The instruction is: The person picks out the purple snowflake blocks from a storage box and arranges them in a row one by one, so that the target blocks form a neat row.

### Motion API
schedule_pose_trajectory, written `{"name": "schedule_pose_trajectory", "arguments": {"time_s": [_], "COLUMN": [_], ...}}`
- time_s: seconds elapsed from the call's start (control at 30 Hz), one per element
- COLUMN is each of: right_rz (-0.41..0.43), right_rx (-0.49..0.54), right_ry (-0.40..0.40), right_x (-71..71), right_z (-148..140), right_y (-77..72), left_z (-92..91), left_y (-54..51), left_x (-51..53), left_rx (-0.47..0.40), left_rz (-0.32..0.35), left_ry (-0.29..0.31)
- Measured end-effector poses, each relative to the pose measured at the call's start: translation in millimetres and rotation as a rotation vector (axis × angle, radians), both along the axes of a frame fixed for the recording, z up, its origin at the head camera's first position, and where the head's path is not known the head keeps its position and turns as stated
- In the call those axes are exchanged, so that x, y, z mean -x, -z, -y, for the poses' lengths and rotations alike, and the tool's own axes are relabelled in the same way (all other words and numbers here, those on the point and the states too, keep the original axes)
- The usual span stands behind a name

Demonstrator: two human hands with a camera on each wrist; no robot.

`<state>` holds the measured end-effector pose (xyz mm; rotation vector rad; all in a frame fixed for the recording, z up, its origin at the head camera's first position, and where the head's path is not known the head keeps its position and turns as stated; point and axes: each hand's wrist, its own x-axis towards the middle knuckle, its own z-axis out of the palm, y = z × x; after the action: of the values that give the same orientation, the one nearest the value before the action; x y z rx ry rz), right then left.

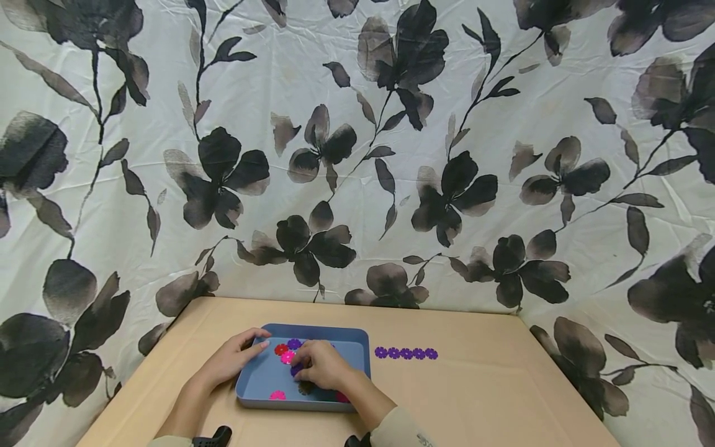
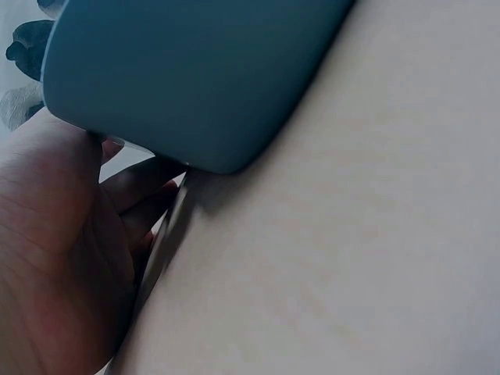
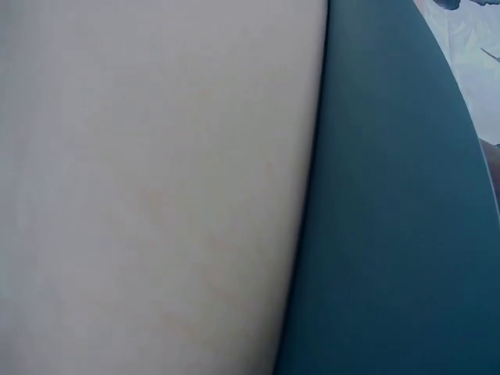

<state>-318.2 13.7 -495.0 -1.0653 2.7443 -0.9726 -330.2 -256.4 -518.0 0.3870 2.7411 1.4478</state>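
A blue-grey tray [image 1: 257, 372] lies on the table with several small flower-shaped pieces in it. My left hand [image 1: 230, 357] holds the tray's left rim near the far corner, fingers against the outside wall. In the left wrist view this hand [image 2: 55, 234] is beside the tray wall [image 2: 195, 78]. My right hand [image 1: 324, 366] reaches into the tray, its fingertips pinching a purple flower piece [image 1: 295, 370]. Near those fingertips lie a red flower [image 1: 280, 350], a pink flower [image 1: 287, 357] and another purple flower [image 1: 293, 343]. The right hand partly covers other pieces.
To the right of the tray, several purple flower pieces [image 1: 406, 354] form a straight row on the tan table [image 1: 475, 391]. One more pink flower [image 1: 277, 395] is at the tray's near side. A floral cloth [image 1: 357, 205] hangs behind the table.
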Motion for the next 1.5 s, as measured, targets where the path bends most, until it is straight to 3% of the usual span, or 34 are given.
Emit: {"name": "schedule_pose_trajectory", "arguments": {"time_s": [0.2, 0.43, 0.73, 0.9, 1.07, 1.5], "right_rz": [0.017, 0.022, -0.085, -0.157, -0.118, -0.132], "right_rx": [0.009, 0.122, 0.230, 0.349, 0.452, 0.500], "right_ry": [-0.009, 0.055, 0.100, 0.169, 0.257, 0.404], "right_x": [-2.4, -8.9, -19.3, -14.8, -10.2, -2.0], "right_z": [-0.7, -13.2, -49.5, -73.3, -93.1, -141.2], "right_y": [-3.6, -15.2, -19.7, -18.2, -24.2, -30.0], "left_z": [1.2, 2.2, 2.3, 3.2, 3.8, -0.4], "left_y": [2.0, 2.8, 2.4, 0.5, 0.5, 0.6], "left_x": [-1.1, -1.9, -1.2, -0.2, 1.4, 0.1], "left_rx": [-0.001, 0.003, 0.020, 0.022, 0.021, 0.015], "left_rz": [-0.003, -0.003, -0.009, -0.014, -0.025, -0.007], "left_ry": [-0.006, -0.012, -0.023, -0.022, -0.012, -0.013]}}
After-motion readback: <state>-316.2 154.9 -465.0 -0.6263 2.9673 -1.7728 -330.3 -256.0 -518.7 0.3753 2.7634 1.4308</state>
